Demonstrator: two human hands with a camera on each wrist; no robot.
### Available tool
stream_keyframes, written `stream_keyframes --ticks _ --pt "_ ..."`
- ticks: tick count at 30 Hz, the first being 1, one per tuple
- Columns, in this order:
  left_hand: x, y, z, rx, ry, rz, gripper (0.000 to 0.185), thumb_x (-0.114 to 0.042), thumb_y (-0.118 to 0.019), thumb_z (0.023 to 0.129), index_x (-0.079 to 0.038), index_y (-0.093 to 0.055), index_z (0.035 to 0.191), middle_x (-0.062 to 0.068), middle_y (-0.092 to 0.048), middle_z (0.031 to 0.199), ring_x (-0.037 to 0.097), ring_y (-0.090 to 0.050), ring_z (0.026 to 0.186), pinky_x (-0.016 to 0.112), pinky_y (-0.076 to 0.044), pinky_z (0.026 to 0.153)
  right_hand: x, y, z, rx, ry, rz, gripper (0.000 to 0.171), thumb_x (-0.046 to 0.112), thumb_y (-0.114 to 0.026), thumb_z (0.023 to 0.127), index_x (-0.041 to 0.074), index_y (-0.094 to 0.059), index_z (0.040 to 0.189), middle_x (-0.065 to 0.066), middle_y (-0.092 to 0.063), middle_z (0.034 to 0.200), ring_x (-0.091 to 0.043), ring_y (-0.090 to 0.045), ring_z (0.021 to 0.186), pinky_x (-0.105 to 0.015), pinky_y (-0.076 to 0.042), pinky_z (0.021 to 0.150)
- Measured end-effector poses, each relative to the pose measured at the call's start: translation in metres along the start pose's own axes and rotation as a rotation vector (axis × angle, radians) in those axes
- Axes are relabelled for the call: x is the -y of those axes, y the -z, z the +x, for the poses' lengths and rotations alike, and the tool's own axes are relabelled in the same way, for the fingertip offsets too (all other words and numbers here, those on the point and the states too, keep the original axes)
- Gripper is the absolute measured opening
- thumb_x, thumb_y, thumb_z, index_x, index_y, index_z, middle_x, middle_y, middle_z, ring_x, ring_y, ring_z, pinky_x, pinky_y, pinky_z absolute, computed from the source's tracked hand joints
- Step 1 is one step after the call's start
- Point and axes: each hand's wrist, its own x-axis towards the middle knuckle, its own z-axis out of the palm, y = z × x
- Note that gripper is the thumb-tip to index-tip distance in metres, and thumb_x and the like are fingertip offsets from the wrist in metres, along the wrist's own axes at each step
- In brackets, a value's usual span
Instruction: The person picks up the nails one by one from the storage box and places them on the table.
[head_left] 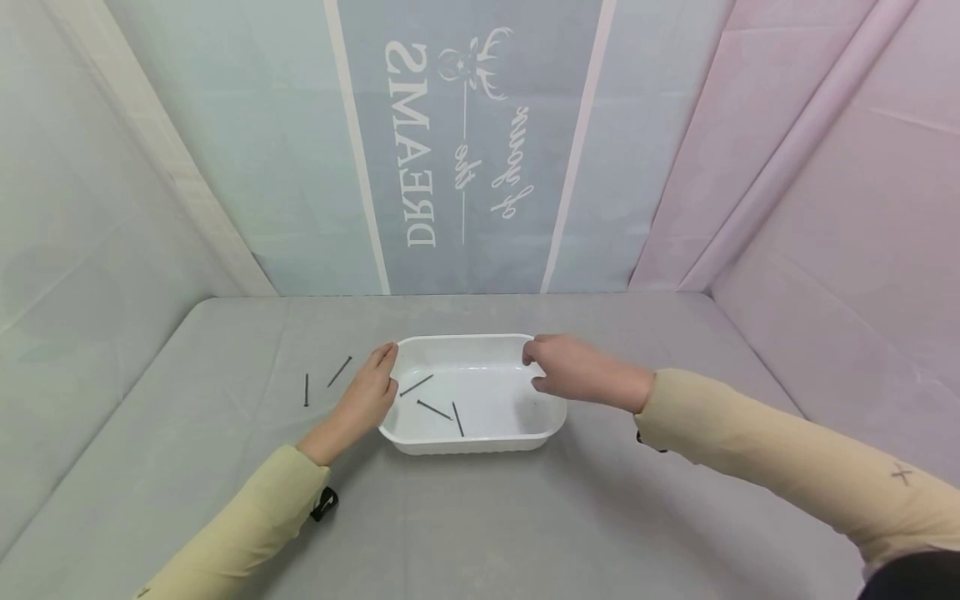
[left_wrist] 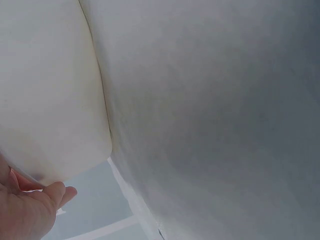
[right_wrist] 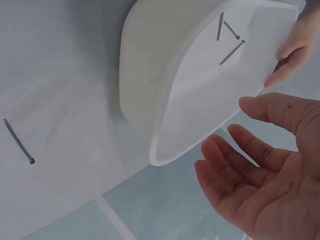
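Note:
A white plastic basin (head_left: 480,433) has three dark nails (head_left: 434,409) scattered on the left part of its floor. My left hand (head_left: 367,392) holds the basin's left end at the rim; in the left wrist view, the thumb and fingers (left_wrist: 55,192) pinch its edge. Over the basin's right end is my right hand (head_left: 566,364), thumb and fingers parted with nothing between them. The right wrist view has this hand (right_wrist: 265,165) relaxed, palm showing, fingertips beside the rim.
Two more nails (head_left: 307,390) lie on the grey cloth-covered table (head_left: 480,525) left of the basin. Another nail (right_wrist: 19,141) lies on the table in the right wrist view. Fabric walls enclose the table at the back and sides; the back curtain (head_left: 465,150) carries printed lettering.

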Motion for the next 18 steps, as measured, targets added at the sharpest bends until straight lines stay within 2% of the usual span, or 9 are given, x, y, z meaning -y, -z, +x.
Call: stream_keyframes --ticks 12,18 --pt "0.0 0.001 0.001 0.002 0.005 0.001 0.05 0.002 -0.044 0.089 0.015 -0.028 0.135 0.03 -0.03 0.139 0.04 -0.033 0.127 0.047 -0.034 0.102 0.011 0.0 0.008 -0.01 0.184 -0.026 0.023 0.004 -0.06 0.081 0.0 -0.06 0.104 -0.01 -0.059 0.101 -0.024 -0.058 0.091 -0.03 -0.05 0.077" --pt "0.001 0.0 0.001 -0.004 -0.004 0.001 0.05 0.002 -0.044 0.089 0.015 -0.028 0.135 0.03 -0.03 0.138 0.04 -0.033 0.127 0.047 -0.034 0.102 0.017 0.002 0.013 -0.005 0.237 -0.006 0.022 0.003 -0.059 0.081 0.0 -0.059 0.103 -0.01 -0.058 0.105 -0.025 -0.056 0.096 -0.032 -0.048 0.081"
